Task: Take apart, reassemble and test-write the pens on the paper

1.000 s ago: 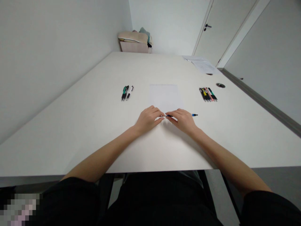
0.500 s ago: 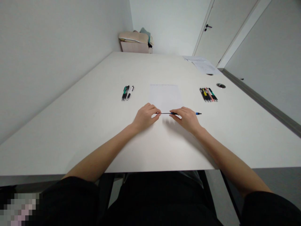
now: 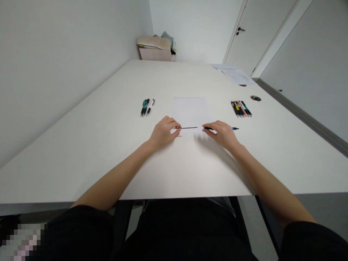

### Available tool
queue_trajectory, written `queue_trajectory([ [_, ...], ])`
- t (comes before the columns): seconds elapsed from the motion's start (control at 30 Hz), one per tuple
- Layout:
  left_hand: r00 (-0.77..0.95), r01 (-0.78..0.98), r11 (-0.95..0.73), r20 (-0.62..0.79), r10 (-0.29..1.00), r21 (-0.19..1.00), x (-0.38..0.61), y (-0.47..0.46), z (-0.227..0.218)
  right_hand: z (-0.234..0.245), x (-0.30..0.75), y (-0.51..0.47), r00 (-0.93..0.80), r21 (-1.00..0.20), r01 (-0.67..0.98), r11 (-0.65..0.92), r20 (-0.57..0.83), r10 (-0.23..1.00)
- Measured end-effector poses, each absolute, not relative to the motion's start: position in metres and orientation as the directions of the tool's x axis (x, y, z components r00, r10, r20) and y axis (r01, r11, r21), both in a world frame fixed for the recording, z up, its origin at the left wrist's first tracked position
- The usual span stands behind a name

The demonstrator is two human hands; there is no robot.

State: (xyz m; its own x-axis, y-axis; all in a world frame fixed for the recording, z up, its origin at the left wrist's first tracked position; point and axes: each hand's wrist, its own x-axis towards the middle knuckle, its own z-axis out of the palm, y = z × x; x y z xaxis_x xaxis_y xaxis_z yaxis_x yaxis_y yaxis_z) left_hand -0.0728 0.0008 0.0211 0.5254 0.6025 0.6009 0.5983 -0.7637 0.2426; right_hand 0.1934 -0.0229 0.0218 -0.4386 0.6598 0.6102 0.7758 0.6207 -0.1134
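Farther apart than half a second ago, the left hand [image 3: 163,132] and right hand [image 3: 221,134] now leave a gap between the thin dark refill [image 3: 189,127] and the blue-and-black pen barrel [image 3: 235,128]. At the frame's centre, the left grip pinches the refill, which points rightward; just right of centre, the right grip is closed around the barrel. One small slim piece [image 3: 179,136] lies by the left thumb. Beyond the hands, paper [image 3: 191,108] rests on the desk [image 3: 174,166], between pens at centre-left [image 3: 145,108] and pens at centre-right [image 3: 241,109].
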Motion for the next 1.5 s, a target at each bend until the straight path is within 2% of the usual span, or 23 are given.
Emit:
queue_trajectory([
  [0.1, 0.523, 0.608, -0.752, 0.585, 0.62, 0.253, -0.072, 0.002, 0.02, 0.022, 0.205, -0.018, -0.418, -0.123, 0.788, 0.603, 0.612, 0.672],
  [0.23, 0.581, 0.608, -0.749, 0.495, 0.646, 0.263, -0.056, 0.0, 0.017, 0.022, 0.213, -0.014, -0.394, -0.151, 0.802, 0.578, 0.594, 0.702],
  [0.43, 0.692, 0.63, -0.759, 0.327, 0.644, 0.161, -0.029, 0.001, 0.014, 0.022, 0.21, -0.015, -0.391, -0.196, 0.786, 0.587, 0.577, 0.717],
  [0.57, 0.704, 0.652, -0.749, 0.271, 0.656, 0.119, -0.026, 0.005, 0.011, 0.022, 0.209, -0.015, -0.394, -0.227, 0.77, 0.596, 0.565, 0.725],
  [1.17, 0.733, 0.617, -0.775, 0.258, 0.629, 0.138, -0.031, 0.007, 0.011, 0.018, 0.209, -0.014, -0.396, -0.201, 0.77, 0.606, 0.594, 0.7],
  [1.4, 0.724, 0.608, -0.778, 0.293, 0.625, 0.159, -0.031, 0.005, 0.011, 0.02, 0.209, -0.016, -0.401, -0.216, 0.77, 0.6, 0.567, 0.719],
  [1.5, 0.689, 0.614, -0.763, 0.335, 0.643, 0.201, -0.029, 0.002, 0.017, 0.02, 0.207, -0.017, -0.414, -0.239, 0.747, 0.621, 0.563, 0.715],
])
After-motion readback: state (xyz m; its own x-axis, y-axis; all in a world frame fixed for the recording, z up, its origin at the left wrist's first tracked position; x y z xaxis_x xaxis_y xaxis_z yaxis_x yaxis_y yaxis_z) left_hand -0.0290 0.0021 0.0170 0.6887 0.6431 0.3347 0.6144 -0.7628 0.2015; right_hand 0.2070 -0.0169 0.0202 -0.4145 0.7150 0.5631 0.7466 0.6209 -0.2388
